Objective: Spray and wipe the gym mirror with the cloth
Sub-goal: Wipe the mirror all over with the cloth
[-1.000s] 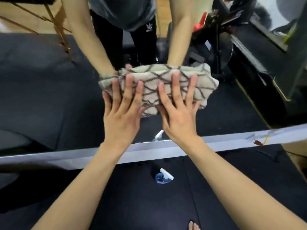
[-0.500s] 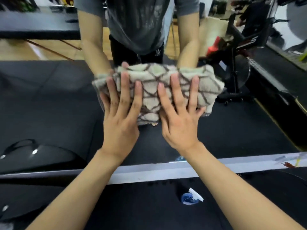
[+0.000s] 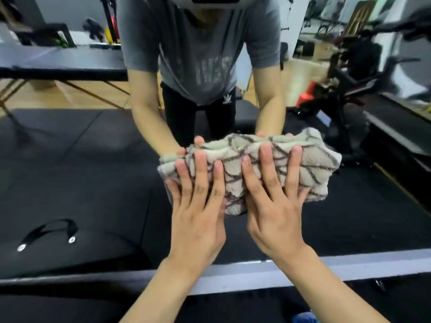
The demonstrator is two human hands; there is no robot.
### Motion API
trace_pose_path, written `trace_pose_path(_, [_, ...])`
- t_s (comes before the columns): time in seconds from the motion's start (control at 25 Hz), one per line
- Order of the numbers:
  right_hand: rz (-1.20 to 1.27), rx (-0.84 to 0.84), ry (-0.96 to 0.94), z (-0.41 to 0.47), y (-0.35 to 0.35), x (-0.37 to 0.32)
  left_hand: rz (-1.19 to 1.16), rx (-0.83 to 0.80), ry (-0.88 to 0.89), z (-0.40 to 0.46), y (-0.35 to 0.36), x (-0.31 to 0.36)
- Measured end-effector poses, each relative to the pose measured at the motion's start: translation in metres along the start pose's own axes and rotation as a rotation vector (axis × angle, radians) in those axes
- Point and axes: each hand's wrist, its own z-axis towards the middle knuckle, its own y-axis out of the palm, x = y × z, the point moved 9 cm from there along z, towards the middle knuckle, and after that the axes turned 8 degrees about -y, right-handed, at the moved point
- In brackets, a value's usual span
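Beige cloth (image 3: pixel 310 164) under both hands; shirt lettering blurred.

light: dim, even indoor | shadows: soft | blur: background edges smeared | distortion: wide-angle bowing

A black padded floor mat (image 3: pixel 233 306) runs along the mirror's grey bottom frame (image 3: pixel 361 264).

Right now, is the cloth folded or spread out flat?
Folded. The cloth is bunched in thick layers under both hands, pressed on the mirror.
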Motion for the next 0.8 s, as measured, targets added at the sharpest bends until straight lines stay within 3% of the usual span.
trace_pose_path(0.16, [0.02,0.132,0.046,0.163,-0.09,-0.018,0.032,0.177,0.087,0.155,-0.127,0.019])
trace_pose_path(0.32, [0.021,0.175,0.123,0.208,-0.115,-0.021,0.129,0.176,0.166,0.212,-0.167,0.024])
trace_pose_path(0.6, [-0.061,0.085,0.015,0.076,-0.001,-0.061,0.234,0.136,0.078,0.062,-0.081,-0.057])
trace_pose_path(0.8, [-0.002,-0.091,0.043,-0.038,0.093,-0.109,0.21,-0.007,0.012,-0.067,-0.022,-0.125])
